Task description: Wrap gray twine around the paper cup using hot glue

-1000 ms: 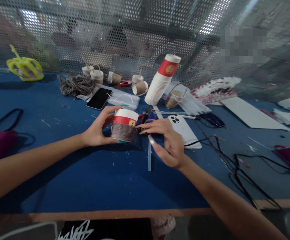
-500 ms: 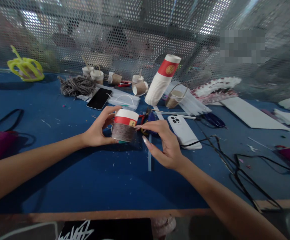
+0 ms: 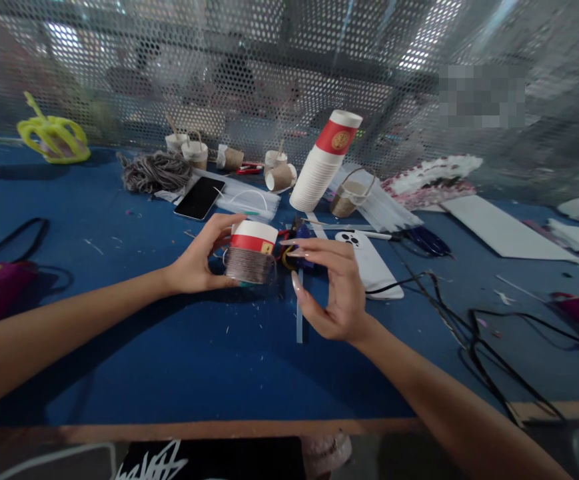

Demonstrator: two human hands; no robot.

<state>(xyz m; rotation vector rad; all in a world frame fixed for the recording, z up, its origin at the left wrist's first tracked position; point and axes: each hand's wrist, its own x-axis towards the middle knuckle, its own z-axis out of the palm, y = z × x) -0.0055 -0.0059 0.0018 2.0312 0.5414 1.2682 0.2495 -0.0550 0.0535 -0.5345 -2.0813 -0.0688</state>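
Observation:
My left hand (image 3: 200,259) grips a paper cup (image 3: 252,252) from its left side, holding it just above the blue table. Grey-brown cord is wound in rows round one half of the cup; the other half shows a red band and white paper. To the right of the cup, my right hand (image 3: 333,280) is apart from it, fingers spread, with nothing visible between them. Behind its fingertips lies a blue-handled tool (image 3: 303,250), partly covered, whose kind I cannot make out. A clear glue stick or strip (image 3: 300,320) extends from there toward me.
Behind stand a leaning stack of paper cups (image 3: 319,167), a bundle of grey cord (image 3: 155,171) and several small cord-wrapped cups. A black phone (image 3: 200,198) and a white phone (image 3: 376,267) lie nearby. Black cable (image 3: 484,360) runs at right; a yellow basket-like object (image 3: 54,137) stands far left.
My right hand has moved right, away from the cup's side, and its fingers have spread. My left hand keeps hold of the cup, which has barely shifted.

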